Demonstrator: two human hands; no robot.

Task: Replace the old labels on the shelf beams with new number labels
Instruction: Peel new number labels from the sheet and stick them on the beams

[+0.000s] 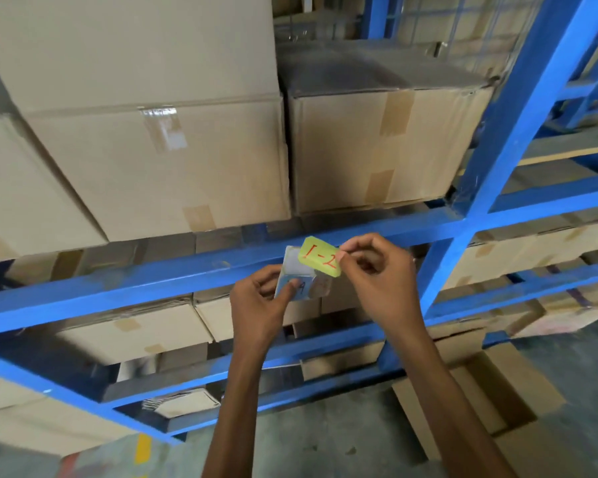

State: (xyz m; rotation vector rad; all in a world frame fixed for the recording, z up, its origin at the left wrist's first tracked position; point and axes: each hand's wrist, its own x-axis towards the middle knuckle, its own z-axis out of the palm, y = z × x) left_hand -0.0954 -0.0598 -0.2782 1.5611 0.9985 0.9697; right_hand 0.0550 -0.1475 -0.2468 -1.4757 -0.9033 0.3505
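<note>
A yellow label (320, 258) with red "1-2" written on it is pinched at its right edge by my right hand (377, 270), just in front of the blue shelf beam (152, 281). My left hand (259, 301) holds a small stack of label sheets (296, 274), white and pale blue, directly below and left of the yellow label. The yellow label overlaps the top of that stack. Whether the label touches the beam cannot be told.
Large cardboard boxes (173, 160) sit on the shelf above the beam, and more boxes (135, 336) fill the lower levels. A blue upright post (497, 139) stands to the right. An open cardboard box (480, 401) lies on the grey floor at lower right.
</note>
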